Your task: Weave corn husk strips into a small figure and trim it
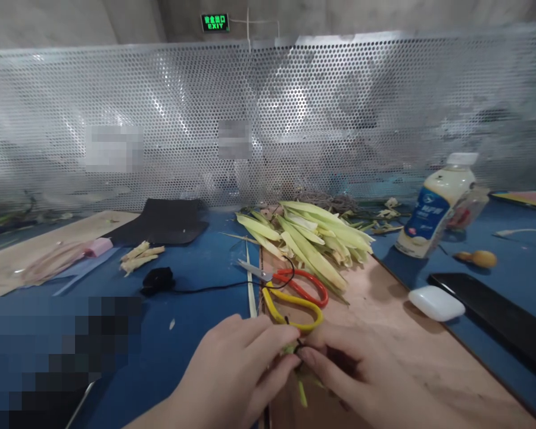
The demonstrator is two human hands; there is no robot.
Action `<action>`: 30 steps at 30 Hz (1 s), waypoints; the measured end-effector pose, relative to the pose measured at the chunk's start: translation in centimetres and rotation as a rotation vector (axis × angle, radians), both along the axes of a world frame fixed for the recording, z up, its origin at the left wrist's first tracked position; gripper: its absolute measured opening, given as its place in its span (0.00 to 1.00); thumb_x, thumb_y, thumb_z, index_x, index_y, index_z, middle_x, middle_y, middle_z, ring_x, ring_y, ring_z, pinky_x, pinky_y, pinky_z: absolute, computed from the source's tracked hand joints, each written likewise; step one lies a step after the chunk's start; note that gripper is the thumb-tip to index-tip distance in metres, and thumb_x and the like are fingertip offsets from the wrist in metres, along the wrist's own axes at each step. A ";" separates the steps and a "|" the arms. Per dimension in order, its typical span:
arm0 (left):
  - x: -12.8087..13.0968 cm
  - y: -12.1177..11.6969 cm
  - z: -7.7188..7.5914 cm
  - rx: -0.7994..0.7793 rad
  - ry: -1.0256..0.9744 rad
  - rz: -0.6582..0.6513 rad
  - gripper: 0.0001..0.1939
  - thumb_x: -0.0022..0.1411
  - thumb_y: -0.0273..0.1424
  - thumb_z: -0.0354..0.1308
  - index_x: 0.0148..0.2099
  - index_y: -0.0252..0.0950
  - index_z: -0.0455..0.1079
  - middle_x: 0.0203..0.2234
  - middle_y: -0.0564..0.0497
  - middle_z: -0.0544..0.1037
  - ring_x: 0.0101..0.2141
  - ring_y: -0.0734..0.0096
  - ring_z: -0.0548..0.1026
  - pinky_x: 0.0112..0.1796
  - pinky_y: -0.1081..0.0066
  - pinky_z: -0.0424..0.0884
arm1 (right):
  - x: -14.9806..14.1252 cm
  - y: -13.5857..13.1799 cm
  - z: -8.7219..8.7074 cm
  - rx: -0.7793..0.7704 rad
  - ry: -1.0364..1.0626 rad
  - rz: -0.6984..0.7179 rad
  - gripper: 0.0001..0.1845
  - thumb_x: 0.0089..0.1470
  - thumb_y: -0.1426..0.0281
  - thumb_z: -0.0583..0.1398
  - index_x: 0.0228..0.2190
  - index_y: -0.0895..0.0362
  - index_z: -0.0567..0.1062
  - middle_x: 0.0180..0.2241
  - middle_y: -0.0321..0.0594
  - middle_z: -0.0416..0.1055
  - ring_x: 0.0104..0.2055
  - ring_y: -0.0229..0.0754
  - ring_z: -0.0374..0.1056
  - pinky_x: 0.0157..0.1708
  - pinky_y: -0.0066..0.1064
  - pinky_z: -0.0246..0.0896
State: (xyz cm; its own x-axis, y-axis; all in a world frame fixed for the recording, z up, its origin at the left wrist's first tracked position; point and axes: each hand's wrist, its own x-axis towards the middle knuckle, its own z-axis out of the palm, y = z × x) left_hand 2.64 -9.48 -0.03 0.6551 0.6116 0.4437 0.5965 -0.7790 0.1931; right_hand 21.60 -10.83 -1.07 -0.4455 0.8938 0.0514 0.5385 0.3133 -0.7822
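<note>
Head view, both hands pinching a green piece, mostly hidden by fingers.

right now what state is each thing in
left hand: pinching green stems
right hand: pinching at dark tie
scissors: lying loose, blade gap unclear
bottle: capped, standing
white case: shut
exit sign: lit
black thread: partly unwound
pale leaves: loosely piled

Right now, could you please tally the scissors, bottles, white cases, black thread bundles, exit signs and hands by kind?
Scissors: 1 pair
Bottle: 1
White case: 1
Black thread bundle: 1
Exit sign: 1
Hands: 2, left hand and right hand
Total: 7
</note>
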 end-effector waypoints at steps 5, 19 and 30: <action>0.0 0.0 -0.7 0.166 -0.055 -0.034 0.10 0.61 0.27 0.51 0.45 0.38 0.67 0.24 0.57 0.76 0.22 0.74 0.72 0.22 0.72 0.60 | 0.1 0.0 -0.2 0.013 0.056 0.014 0.15 0.59 0.63 0.48 0.26 0.58 0.67 0.26 0.34 0.65 0.29 0.33 0.59 0.29 0.24 0.54; 0.1 -0.2 0.0 0.241 -0.169 0.051 0.04 0.56 0.29 0.57 0.36 0.38 0.69 0.28 0.54 0.77 0.25 0.71 0.74 0.25 0.73 0.67 | 0.3 0.1 -1.1 0.089 0.040 -0.016 0.17 0.59 0.62 0.48 0.25 0.58 0.66 0.23 0.34 0.63 0.26 0.33 0.58 0.26 0.24 0.54; 0.5 0.0 -0.2 0.156 -0.133 0.003 0.05 0.54 0.26 0.57 0.35 0.38 0.72 0.25 0.56 0.79 0.25 0.71 0.73 0.25 0.73 0.64 | 0.3 0.3 -1.5 0.115 0.095 0.035 0.12 0.59 0.65 0.50 0.33 0.53 0.72 0.29 0.33 0.69 0.34 0.34 0.64 0.34 0.23 0.59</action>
State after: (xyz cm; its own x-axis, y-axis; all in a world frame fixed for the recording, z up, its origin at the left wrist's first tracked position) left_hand 3.12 -9.49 -0.25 0.5823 0.5308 0.6157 0.5764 -0.8037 0.1478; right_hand 21.92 -10.48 -2.56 -0.4642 0.8639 0.1956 0.4515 0.4207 -0.7869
